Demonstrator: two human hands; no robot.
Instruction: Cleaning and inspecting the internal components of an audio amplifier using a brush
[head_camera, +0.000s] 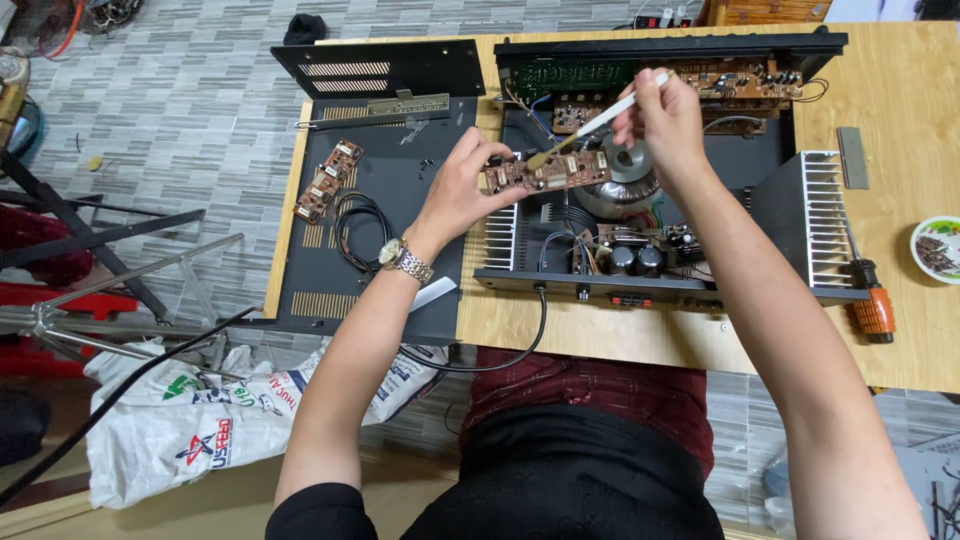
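While left hand (455, 190) grips circuit board (547, 172), right hand (665, 120) grips brush (600, 122), bristles blurred.

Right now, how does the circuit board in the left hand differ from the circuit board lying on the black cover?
The held circuit board is lifted above the open amplifier by the left hand; the loose circuit board lies flat on the black cover. A brush touches the held one; nothing touches the loose one. Both are brown.

Head view: worn on head, looking steeply down over the counter (620, 335)
Nearness: close, arm's length above opened amplifier chassis (660, 200)
Edges: tiled floor (180, 110) at left
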